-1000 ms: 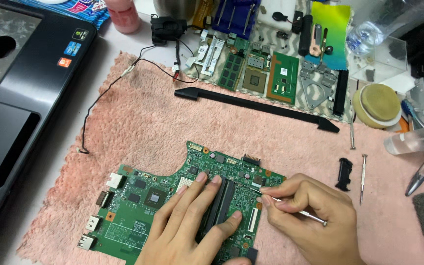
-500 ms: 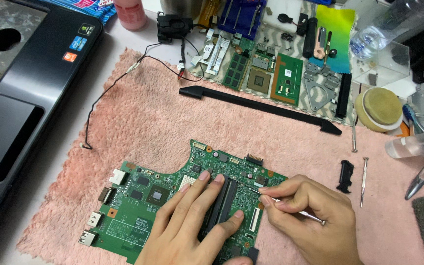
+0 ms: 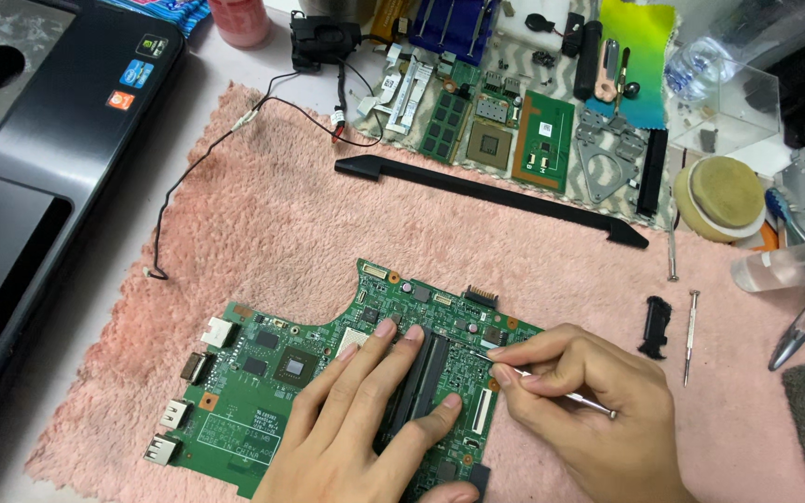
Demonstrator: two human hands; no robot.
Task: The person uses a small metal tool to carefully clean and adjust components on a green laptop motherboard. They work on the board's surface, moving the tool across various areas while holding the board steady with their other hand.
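Observation:
A green laptop motherboard [image 3: 263, 391] lies on a pink towel [image 3: 263, 233]. My left hand [image 3: 356, 428] rests flat on the board, fingers and thumb around a black memory slot [image 3: 421, 382] in its middle. My right hand [image 3: 579, 419] pinches a thin metal tool [image 3: 561, 396], whose tip touches the board just right of the slot.
A dark laptop case [image 3: 39, 158] sits at the left. A long black plastic strip [image 3: 486, 191] lies across the towel above the board. Small circuit boards [image 3: 496, 135], metal brackets and cables crowd the back. Two screwdrivers [image 3: 691, 335], a small black clip [image 3: 654, 326] and tweezers [image 3: 803, 321] lie right.
The view has shifted slightly; both hands stay on the motherboard in nearly the same pose, with the tool tip still by the slot.

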